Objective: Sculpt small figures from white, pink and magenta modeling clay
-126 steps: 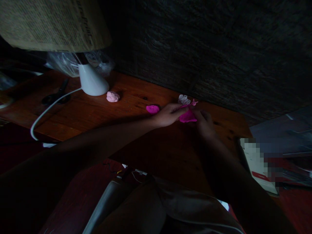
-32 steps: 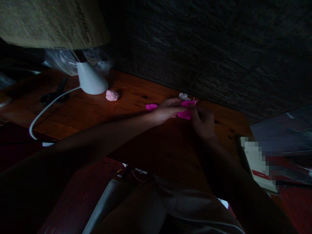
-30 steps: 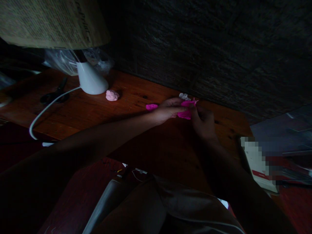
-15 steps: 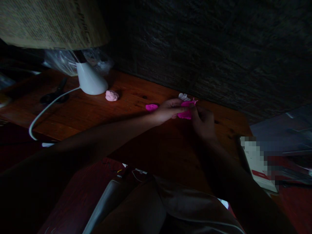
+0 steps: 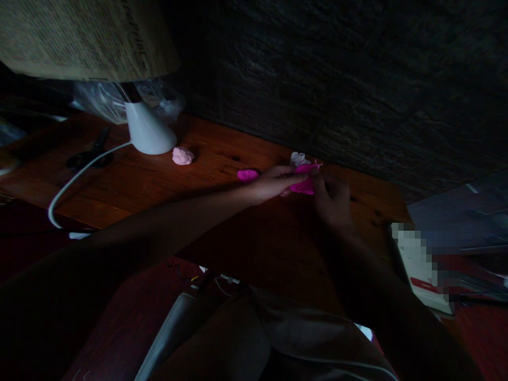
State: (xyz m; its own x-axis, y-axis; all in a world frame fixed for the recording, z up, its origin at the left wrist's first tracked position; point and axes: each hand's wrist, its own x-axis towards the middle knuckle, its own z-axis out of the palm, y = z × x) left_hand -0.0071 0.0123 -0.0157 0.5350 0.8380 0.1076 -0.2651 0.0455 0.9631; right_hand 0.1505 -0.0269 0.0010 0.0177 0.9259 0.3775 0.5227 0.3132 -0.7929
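Note:
A thin, soft bright-pink piece (image 5: pixel 304 185), which looks like modelling clay, is held between my two hands above the wooden table. My left hand (image 5: pixel 275 182) grips it from the left, thumb stretched over its face and fingers behind. At its upper right edge, the fingertips of my right hand (image 5: pixel 331 196) pinch it. Just behind it is a white petal-like piece (image 5: pixel 298 158). A small bright-pink lump (image 5: pixel 247 175) rests on the table left of my left hand, and a pale-pink lump (image 5: pixel 183 156) lies farther left.
A lamp with a white base (image 5: pixel 150 132) and printed shade (image 5: pixel 87 42) stands at the left, its white cord (image 5: pixel 75 177) looping over the table edge. Dark scissors (image 5: pixel 93 153) lie beside it, plastic wrap (image 5: pixel 166 103) behind. A stone wall (image 5: pixel 337 79) backs the wooden table (image 5: pixel 214 143). A white box-like object (image 5: pixel 413 259) sits at right.
The left thumb has slid slightly right and upward over the pink piece. Both hands keep hold of it; the other things stay where they were.

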